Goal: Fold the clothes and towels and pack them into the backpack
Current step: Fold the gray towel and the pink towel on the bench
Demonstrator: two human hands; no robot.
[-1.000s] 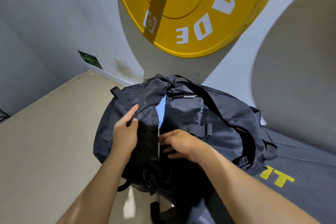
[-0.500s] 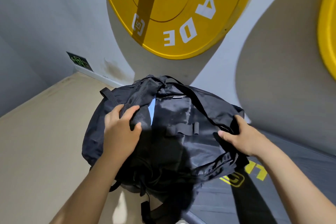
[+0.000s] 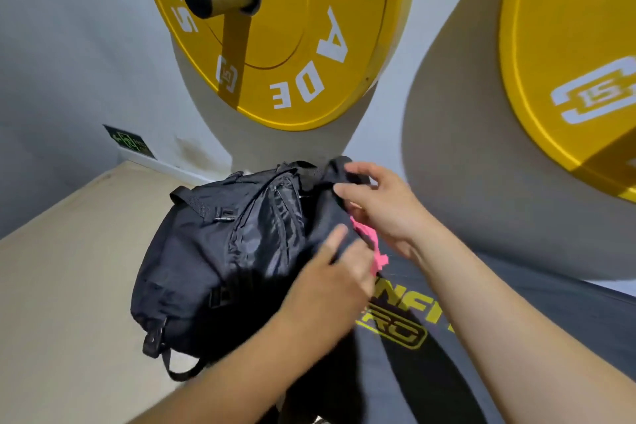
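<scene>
black backpack on the floor, half over the grey mat's left edge | left hand on its right side — blurry, can't tell if it's gripping | pink cloth poking out | right hand pinching the backpack's top strap

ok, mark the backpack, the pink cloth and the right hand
backpack (image 3: pixel 206 262): head view, on its black side panel.
pink cloth (image 3: pixel 377 255): head view, on the strip showing between the hands.
right hand (image 3: pixel 387 208): head view, on the back of the hand.
</scene>
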